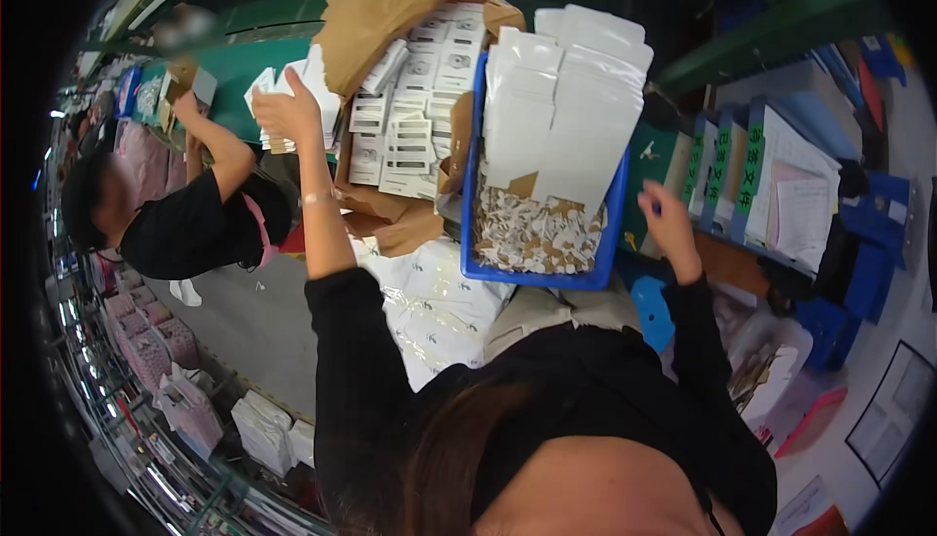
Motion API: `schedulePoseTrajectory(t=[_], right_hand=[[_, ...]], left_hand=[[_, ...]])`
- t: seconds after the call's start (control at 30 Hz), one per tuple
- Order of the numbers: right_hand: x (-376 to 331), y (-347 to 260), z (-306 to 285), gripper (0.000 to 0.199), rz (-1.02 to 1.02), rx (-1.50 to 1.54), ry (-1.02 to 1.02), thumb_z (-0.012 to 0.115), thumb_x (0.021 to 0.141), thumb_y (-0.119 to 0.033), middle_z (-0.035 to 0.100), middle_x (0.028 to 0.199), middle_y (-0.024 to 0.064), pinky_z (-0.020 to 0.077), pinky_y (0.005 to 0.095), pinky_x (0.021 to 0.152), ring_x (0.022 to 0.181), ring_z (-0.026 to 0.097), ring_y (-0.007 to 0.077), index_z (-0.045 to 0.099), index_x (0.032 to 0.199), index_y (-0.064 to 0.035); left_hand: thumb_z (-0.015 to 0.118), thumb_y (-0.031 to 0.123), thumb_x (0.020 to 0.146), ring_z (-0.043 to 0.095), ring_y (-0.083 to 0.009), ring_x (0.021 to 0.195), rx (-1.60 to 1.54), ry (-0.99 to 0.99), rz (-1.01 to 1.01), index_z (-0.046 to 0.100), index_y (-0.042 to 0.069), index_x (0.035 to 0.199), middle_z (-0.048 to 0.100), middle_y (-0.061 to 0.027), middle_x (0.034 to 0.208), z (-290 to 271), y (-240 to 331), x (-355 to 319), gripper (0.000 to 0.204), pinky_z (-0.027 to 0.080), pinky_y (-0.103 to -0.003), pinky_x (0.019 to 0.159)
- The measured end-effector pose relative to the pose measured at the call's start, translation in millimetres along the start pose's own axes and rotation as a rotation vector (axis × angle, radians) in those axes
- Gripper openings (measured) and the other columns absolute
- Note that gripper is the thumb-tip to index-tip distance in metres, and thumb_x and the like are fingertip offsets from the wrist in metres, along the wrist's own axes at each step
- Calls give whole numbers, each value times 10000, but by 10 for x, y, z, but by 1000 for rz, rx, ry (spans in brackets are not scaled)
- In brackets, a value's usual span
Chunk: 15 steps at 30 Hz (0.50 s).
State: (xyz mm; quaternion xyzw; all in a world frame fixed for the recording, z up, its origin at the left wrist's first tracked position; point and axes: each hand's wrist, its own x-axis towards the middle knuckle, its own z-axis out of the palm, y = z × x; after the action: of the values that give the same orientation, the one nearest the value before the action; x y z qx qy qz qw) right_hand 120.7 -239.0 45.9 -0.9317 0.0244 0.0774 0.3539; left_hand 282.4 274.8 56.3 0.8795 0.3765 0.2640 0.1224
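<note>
My left hand [287, 112] is stretched out to the far left, thumb raised and apart from the fingers. It is against a stack of flat white cartons [317, 87], with no clear grip on them. Loosely curled, my right hand [672, 228] hovers just right of a blue plastic bin [540, 280]. Its thumb and forefinger are apart, and I see nothing held. Large flat white boxes [566, 106] lean in the bin above many small white and brown paper scraps [537, 233]. Left of the bin, an open brown paper wrapping [376, 23] holds rows of printed white cards [415, 141].
A co-worker in black [195, 224] handles a small box [198, 87] at the green bench on the left. File binders [727, 165] stand at the right. White plastic-wrapped packages [429, 307] lie by my lap, and a green metal bar [771, 33] crosses the upper right.
</note>
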Motion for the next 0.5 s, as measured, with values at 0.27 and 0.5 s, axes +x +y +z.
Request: schedulePoseTrajectory(t=[0.27, 0.5], right_hand=[[972, 271, 585, 465, 213, 31, 183, 620, 781, -279, 613, 921, 184, 471, 358, 697, 783, 590, 315, 510, 1074, 65], [940, 51, 477, 441, 209, 30, 151, 634, 765, -278, 605, 907, 186, 470, 357, 696, 786, 591, 319, 505, 1008, 66]], left_hand=[[678, 137, 679, 501, -353, 952, -306, -758, 488, 340, -25, 1232, 471, -236, 1090, 91, 887, -2553, 667, 418, -396, 835], [739, 118, 571, 417, -373, 928, -239, -609, 350, 371, -48, 1147, 406, -225, 1055, 353, 1027, -2813, 703, 363, -404, 850]])
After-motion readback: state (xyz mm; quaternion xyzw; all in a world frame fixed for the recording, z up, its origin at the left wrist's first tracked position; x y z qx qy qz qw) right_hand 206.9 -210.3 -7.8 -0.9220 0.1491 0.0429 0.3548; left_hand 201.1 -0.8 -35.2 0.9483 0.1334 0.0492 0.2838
